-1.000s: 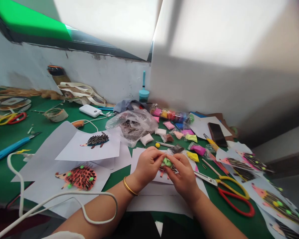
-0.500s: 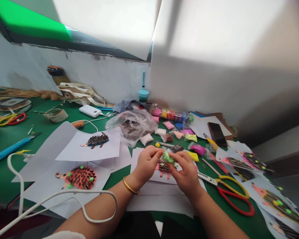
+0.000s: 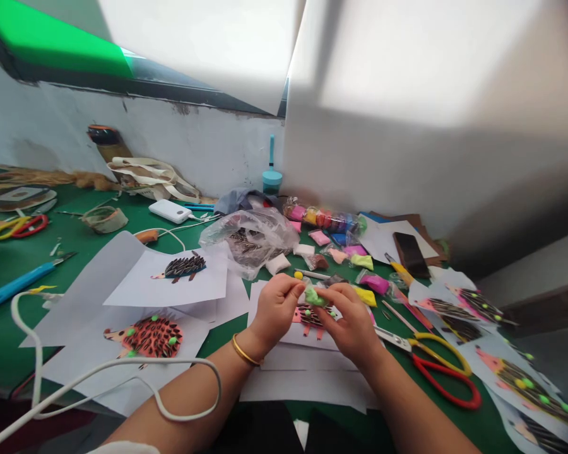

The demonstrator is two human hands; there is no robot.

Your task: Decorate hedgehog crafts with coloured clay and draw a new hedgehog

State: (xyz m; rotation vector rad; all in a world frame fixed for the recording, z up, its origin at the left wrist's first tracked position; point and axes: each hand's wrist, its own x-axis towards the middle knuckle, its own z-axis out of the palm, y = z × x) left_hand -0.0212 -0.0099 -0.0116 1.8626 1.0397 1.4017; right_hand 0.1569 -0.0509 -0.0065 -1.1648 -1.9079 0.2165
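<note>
Green clay packet [image 3: 315, 297] over tabletop [image 3: 9, 252], toward front edge: right hand [image 3: 349, 320] nearer, gripping lump; left hand [image 3: 277, 308] pinching packet's left end.

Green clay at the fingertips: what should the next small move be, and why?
Probably pinch off a small bit of the green clay: the left hand and right hand both have fingertips at it, and the hedgehog picture on the left carries small green dots.

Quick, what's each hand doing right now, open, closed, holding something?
Left hand: closed, fingertips pinching the edge of the light green clay packet.
Right hand: closed, holding the same packet between thumb and fingers.
</note>
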